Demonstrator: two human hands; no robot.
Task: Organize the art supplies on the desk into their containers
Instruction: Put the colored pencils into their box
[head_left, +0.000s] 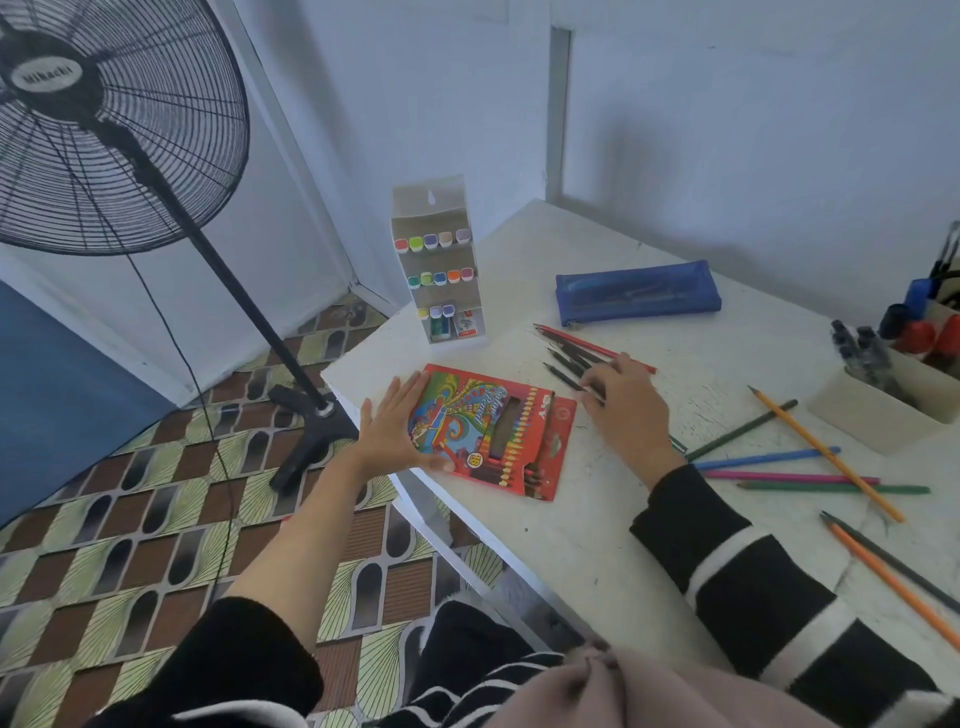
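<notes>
A red colour-pencil box (498, 431) lies flat near the left edge of the white desk (597, 519). My left hand (395, 431) lies open against the box's left side, fingers straight. My right hand (623, 405) rests over a cluster of dark pencils (569, 356) just right of the box, its fingers curled onto them. More loose coloured pencils (789, 467) lie scattered to the right, and an orange and a dark pencil (893, 577) lie at the near right.
A marker stand (441, 270) stands at the desk's back left corner. A blue pencil case (636, 293) lies behind the pencils. A beige organiser (878, 415) with pens sits at the right. A standing fan (114, 124) is on the floor to the left.
</notes>
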